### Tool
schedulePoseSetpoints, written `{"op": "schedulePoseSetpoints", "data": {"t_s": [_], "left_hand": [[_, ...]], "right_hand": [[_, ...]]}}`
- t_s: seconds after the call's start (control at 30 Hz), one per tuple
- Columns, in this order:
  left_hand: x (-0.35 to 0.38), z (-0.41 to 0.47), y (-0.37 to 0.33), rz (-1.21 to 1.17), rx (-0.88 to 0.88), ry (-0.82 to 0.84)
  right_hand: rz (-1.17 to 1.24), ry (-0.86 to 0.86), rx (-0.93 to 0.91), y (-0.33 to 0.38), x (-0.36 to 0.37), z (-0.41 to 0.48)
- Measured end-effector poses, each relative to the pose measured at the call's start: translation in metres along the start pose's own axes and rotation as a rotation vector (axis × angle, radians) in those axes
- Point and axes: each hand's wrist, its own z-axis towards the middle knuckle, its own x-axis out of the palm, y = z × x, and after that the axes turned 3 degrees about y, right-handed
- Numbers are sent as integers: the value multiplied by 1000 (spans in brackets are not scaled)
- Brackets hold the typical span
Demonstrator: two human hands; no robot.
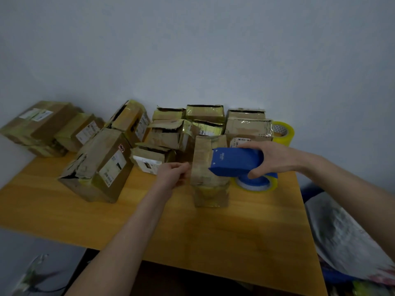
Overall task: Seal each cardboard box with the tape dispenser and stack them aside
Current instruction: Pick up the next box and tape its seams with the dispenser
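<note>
Right hand (275,159) gripped the blue tape dispenser (235,162), its front set against the top of the upright box (208,167) on the table (213,231). Left hand (173,174) curled on that box's left side. Sealing looked under way; next, likely a steady pull along the seam. Behind it crowded other boxes (166,133).

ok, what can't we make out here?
Head view:
- Contact of the tape dispenser with the upright box: hidden by the dispenser's own body.
- Grip of the left hand on that box: blurred.
- Label text on the large box: too small.
- Seams of the rear boxes: hidden by boxes in front.
- The lower-left object: blurred, cut by the edge.
</note>
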Motion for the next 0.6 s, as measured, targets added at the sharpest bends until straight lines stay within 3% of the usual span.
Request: {"op": "schedulePoseSetpoints", "data": {"t_s": [0.23, 0.6], "left_hand": [[-17, -6, 22, 57, -20, -80], [-5, -8, 30, 96, -20, -70]], "right_hand": [[29, 46, 124, -25, 0, -19], [77, 62, 141, -38, 8, -30]]}}
